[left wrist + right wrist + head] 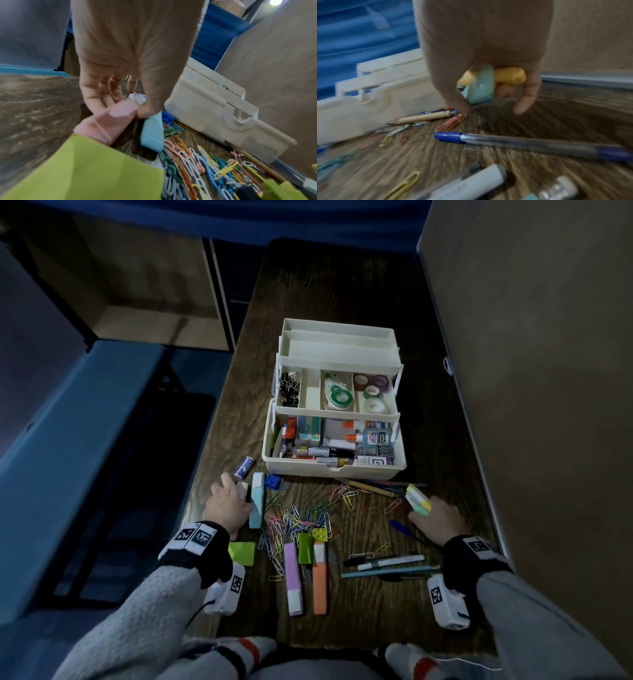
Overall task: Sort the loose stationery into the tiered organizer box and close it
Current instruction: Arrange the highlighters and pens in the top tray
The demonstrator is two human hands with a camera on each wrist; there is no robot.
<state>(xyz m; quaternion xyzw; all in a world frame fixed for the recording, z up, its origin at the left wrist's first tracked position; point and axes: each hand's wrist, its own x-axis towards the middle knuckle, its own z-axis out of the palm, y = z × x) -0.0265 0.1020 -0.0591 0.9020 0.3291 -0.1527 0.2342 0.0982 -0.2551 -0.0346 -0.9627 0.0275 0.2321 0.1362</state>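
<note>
The cream tiered organizer box stands open mid-table, its trays stepped back and partly filled. Just left of its front, my left hand pinches a pink highlighter between thumb and fingers, low over the table. A light blue highlighter lies right beside it. Near the box's front right corner, my right hand grips a mint highlighter and a yellow highlighter together, a little above the wood. Loose coloured paper clips are scattered between the hands.
Purple, orange and green highlighters, green sticky notes, several pens, a blue-capped pen, a brown pencil, a blue eraser and a blue sharpener lie on the table. A tan panel borders the right.
</note>
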